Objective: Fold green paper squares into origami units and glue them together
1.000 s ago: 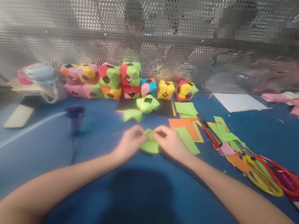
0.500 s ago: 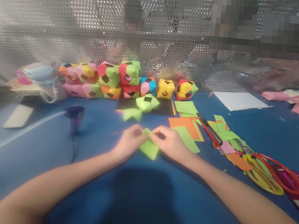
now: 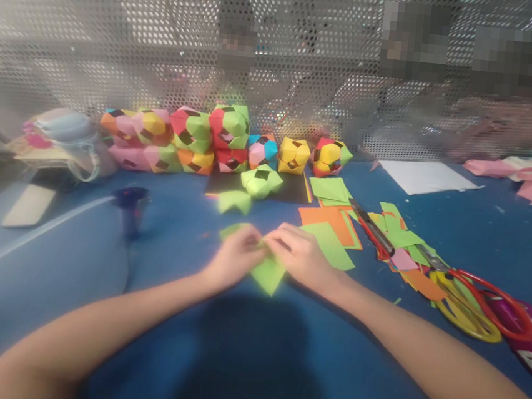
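Note:
Between my two hands is a green paper piece (image 3: 268,276), its lower corner pointing toward me above the blue table. My left hand (image 3: 238,253) pinches its upper left edge, with a bit of green showing behind the fingers. My right hand (image 3: 299,256) is closed on the upper right edge, fingertips almost touching those of the left. Just beyond them lie a folded green piece (image 3: 234,202) and a partly joined green paper shape (image 3: 261,181). Flat green sheets (image 3: 332,243) and an orange sheet (image 3: 325,221) are right of my hands.
Colourful paper balls (image 3: 229,134) line the perforated metal screen (image 3: 178,34). On the right are a cutter (image 3: 373,230), paper scraps (image 3: 401,237), yellow scissors (image 3: 465,309) and red-handled scissors (image 3: 500,303). A dark blue tool (image 3: 129,208) stands left, near a pale phone-like slab (image 3: 30,207).
The green paper between my hands has turned, its lower corner is nearer me, and more green shows behind my left fingers. My hands stay in nearly the same place.

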`<state>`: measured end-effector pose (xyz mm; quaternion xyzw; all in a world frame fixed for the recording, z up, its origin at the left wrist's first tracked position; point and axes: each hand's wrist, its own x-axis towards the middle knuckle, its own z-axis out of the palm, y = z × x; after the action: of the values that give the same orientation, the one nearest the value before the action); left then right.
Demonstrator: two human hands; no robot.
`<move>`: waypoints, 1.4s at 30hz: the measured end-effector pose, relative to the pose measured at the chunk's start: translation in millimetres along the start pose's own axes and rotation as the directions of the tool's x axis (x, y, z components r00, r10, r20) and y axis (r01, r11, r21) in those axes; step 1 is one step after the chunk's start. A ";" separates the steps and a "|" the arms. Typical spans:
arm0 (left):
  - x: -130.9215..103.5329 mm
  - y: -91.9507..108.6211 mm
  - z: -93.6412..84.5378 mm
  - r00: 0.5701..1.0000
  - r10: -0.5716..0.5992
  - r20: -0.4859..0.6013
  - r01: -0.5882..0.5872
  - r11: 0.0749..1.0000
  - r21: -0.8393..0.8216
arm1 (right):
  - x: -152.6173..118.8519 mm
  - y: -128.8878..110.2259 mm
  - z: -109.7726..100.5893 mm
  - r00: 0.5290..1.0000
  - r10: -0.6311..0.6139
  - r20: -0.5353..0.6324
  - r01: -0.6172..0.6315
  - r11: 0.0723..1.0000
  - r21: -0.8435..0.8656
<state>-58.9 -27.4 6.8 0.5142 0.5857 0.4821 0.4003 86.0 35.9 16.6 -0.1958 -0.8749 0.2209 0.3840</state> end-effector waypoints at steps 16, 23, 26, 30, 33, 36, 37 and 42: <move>7.9 -19.6 -9.0 0.986 0.029 -0.162 -0.026 0.999 0.020 | -0.4 10.4 3.9 0.998 0.037 -0.053 -0.041 0.996 -0.077; 8.9 -19.6 -9.3 0.987 0.022 -0.161 -0.025 1.000 -0.019 | -0.5 8.9 1.8 0.996 0.081 -0.034 -0.082 0.997 -0.013; 9.1 -19.1 -9.5 0.973 0.003 -0.232 -0.017 0.998 -0.058 | -0.2 8.5 1.4 0.988 0.152 -0.025 -0.150 0.987 0.057; 10.0 -19.2 -9.5 0.959 -0.020 -0.282 -0.008 0.995 -0.097 | -0.9 10.0 4.4 0.980 0.183 -0.075 -0.180 0.983 0.048; 9.1 -16.8 -7.8 0.965 -0.014 -0.261 -0.008 0.996 -0.086 | -1.9 10.0 6.3 0.979 0.177 -0.104 -0.175 0.984 0.033; 5.8 -11.3 -4.6 0.982 0.011 -0.187 -0.014 1.000 -0.017 | -2.4 8.1 5.8 0.981 0.160 -0.111 -0.155 0.987 0.048; 4.4 -9.3 -3.4 0.988 0.021 -0.154 -0.020 1.000 0.009 | -2.5 7.3 5.5 0.983 0.148 -0.106 -0.143 0.988 0.055; 0.3 -6.2 -0.9 0.995 0.038 -0.087 -0.033 0.998 0.061 | -3.9 4.4 5.4 0.988 0.117 -0.101 -0.109 0.990 0.086</move>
<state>-61.1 -27.3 0.9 0.5145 0.6077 0.4937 0.3497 85.1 36.3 8.7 -0.2410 -0.8312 0.2666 0.4242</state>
